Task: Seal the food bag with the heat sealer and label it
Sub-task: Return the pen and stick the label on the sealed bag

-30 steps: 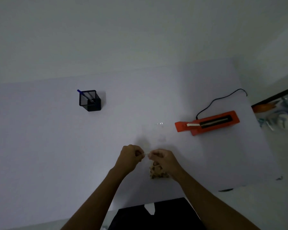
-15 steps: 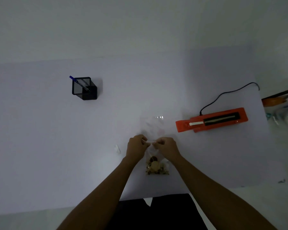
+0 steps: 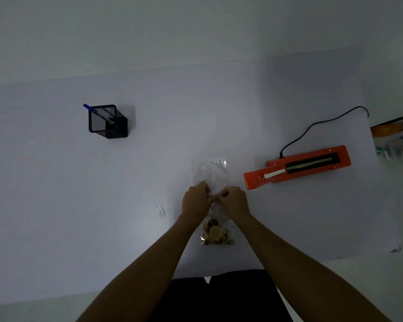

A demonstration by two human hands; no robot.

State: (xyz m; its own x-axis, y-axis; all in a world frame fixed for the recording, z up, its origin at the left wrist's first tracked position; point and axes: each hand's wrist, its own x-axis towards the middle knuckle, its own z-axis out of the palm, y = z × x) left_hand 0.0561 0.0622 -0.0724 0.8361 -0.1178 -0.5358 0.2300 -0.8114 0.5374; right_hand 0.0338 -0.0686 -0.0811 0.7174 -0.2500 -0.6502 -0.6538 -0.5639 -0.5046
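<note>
A clear plastic food bag (image 3: 213,175) lies flat on the white table, its open end pointing away from me and brown snack pieces (image 3: 216,233) gathered at the near end. My left hand (image 3: 196,201) and my right hand (image 3: 233,201) pinch the bag's middle, knuckles nearly touching. The orange heat sealer (image 3: 298,166) rests to the right of the bag with a black cord running off behind it. A small white label (image 3: 161,210) lies left of my left hand.
A black mesh pen holder (image 3: 107,122) with a blue pen (image 3: 96,112) stands at the far left. The table's right edge (image 3: 382,182) borders a shelf with plastic-wrapped items (image 3: 398,145). My dark lap is below the table's near edge.
Both hands slid up the bag away from me, uncovering the snack pieces below them. The bag's empty upper part now lies spread flat on the table.
</note>
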